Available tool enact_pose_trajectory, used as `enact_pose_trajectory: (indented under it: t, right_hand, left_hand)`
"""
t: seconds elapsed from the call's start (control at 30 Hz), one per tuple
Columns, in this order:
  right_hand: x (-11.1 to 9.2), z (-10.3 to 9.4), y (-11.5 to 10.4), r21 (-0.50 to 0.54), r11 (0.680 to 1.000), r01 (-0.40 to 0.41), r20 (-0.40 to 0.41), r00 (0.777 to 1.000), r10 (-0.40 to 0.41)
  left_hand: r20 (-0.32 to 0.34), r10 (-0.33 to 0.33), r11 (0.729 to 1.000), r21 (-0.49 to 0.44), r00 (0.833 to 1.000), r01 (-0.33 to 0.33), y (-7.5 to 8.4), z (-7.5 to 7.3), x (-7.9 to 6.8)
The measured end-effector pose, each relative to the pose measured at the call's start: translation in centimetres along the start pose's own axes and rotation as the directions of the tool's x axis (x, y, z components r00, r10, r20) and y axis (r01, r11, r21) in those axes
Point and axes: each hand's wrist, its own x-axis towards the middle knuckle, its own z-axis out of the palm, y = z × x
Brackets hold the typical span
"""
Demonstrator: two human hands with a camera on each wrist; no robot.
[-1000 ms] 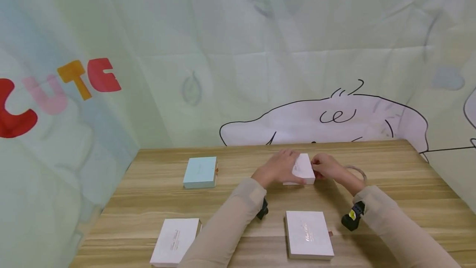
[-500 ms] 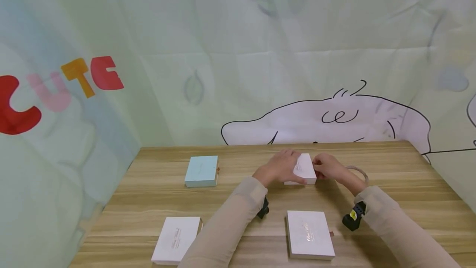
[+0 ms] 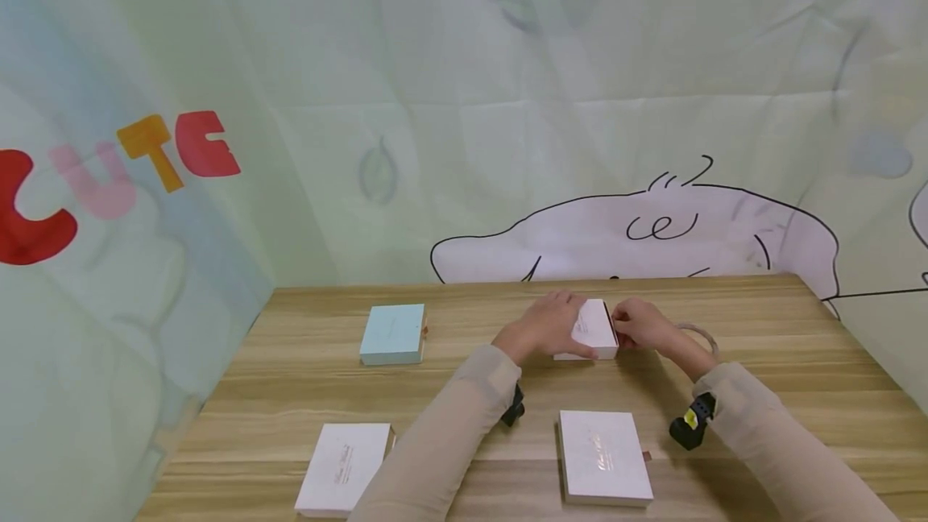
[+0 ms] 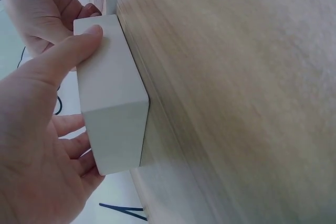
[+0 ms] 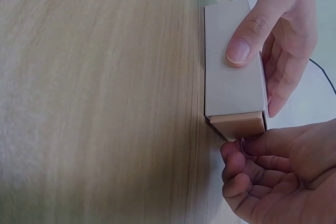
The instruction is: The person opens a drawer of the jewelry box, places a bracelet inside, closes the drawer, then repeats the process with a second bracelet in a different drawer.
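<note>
At the back of the table lies a small white drawer box (image 3: 596, 327) with lettering on top. My left hand (image 3: 547, 327) grips its sleeve, thumb on the near side and fingers round the far side, as the left wrist view also shows. At the box's right end, my right hand (image 3: 644, 325) pinches a small ribbon tab (image 5: 243, 145) between thumb and index finger. A peach-coloured drawer (image 5: 239, 124) sticks out slightly from the sleeve at that end. Its contents are hidden.
A light blue box (image 3: 394, 334) stands at the back left. One white box (image 3: 344, 467) lies front left, partly behind my left sleeve, and another (image 3: 603, 457) front right. A ring-shaped loop (image 3: 699, 335) lies beyond my right wrist. A printed curtain hangs behind the table.
The drawer has come a little way out of the sleeve, and a dark gap shows at its right end. My right hand has shifted slightly right; my left hand stays put.
</note>
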Motion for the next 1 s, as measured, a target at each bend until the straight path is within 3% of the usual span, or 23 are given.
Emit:
enact_pose_trajectory:
  t: [0.53,1.0]
  right_hand:
    - [0.05,-0.09,0.39,-0.012,1.0,-0.003,-0.004,1.0,0.003]
    - [-0.28,-0.54,0.1,-0.018,0.997,-0.075,0.01,0.997,0.075]
  left_hand:
    - [0.01,-0.008,1.0,-0.007,1.0,0.008,-0.04,0.01,0.0]
    - [0.024,-0.019,1.0,-0.016,1.0,0.019,0.17,-0.3,-0.11]
